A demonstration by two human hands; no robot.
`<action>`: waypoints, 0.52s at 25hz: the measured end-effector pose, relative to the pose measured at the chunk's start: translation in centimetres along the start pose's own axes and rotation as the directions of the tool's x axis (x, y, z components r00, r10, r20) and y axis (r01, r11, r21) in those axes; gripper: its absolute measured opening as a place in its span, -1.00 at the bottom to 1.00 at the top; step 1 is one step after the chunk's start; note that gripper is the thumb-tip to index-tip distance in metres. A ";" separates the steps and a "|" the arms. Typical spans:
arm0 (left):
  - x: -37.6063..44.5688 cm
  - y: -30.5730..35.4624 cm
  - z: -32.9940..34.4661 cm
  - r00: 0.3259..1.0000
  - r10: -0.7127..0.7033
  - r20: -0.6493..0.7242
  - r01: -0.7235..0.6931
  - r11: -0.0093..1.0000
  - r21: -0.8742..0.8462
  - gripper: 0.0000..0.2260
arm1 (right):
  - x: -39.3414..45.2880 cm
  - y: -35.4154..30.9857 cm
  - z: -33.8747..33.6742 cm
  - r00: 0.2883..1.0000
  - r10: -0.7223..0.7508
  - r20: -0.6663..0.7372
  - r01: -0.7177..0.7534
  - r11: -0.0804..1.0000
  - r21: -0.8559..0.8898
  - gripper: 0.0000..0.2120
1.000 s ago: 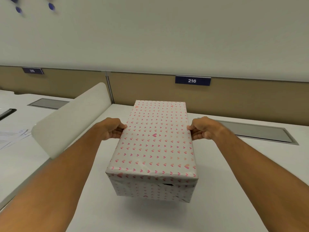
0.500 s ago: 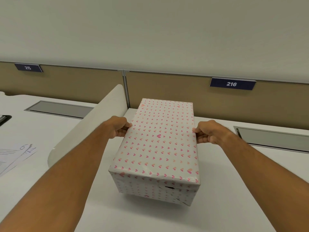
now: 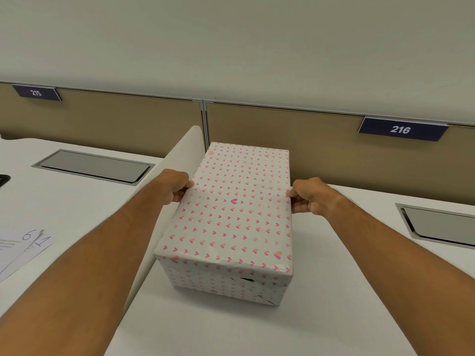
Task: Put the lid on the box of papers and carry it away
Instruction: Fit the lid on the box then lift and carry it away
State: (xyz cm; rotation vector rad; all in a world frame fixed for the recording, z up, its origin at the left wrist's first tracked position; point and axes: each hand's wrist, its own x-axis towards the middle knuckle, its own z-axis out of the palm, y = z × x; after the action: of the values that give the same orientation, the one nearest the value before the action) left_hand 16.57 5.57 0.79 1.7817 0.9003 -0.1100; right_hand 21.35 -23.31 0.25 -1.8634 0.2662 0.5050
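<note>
The box [image 3: 231, 219] is wrapped in white paper with small pink hearts, and its lid is on. It sits lengthwise in front of me, just above or on the white desk [image 3: 321, 291]; I cannot tell whether it touches. My left hand [image 3: 174, 187] grips the box's left long side near the top edge. Gripping the right long side at the same height is my right hand [image 3: 308, 196]. The papers inside are hidden. A small tear shows in the wrapping on the near end.
A white curved divider panel [image 3: 180, 155] stands right beside the box's left side. Beige partition panels with signs 215 [image 3: 36, 93] and 216 [image 3: 401, 129] run along the back. Grey cable hatches [image 3: 92, 167] lie in both desks. Loose sheets [image 3: 20, 247] lie at the left.
The view has swung left, so the 216 sign slid right in view. The box now sits closer to the divider panel and lower towards the desk. Both hands keep their grip.
</note>
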 end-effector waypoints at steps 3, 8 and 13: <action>1.1 0.2 -0.1 1.000 -0.011 -0.023 0.011 1.000 0.006 -0.91 | 0.8 -0.6 0.9 1.000 -0.016 0.003 0.016 1.000 0.001 -0.84; 1.7 0.6 -0.6 1.000 -0.008 -0.014 0.008 1.000 -0.002 -0.91 | 1.4 -1.0 1.5 1.000 -0.026 0.007 0.026 1.000 -0.004 -0.83; 1.2 0.8 -0.5 1.000 0.008 0.002 -0.008 1.000 -0.022 -0.84 | 1.2 -0.9 1.5 1.000 -0.017 0.006 0.017 0.999 0.031 -0.84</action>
State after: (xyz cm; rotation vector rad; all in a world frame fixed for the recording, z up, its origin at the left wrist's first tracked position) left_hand 17.70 6.54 1.02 1.7644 0.8898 -0.0966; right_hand 22.42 -21.57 0.02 -1.8320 0.2526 0.4923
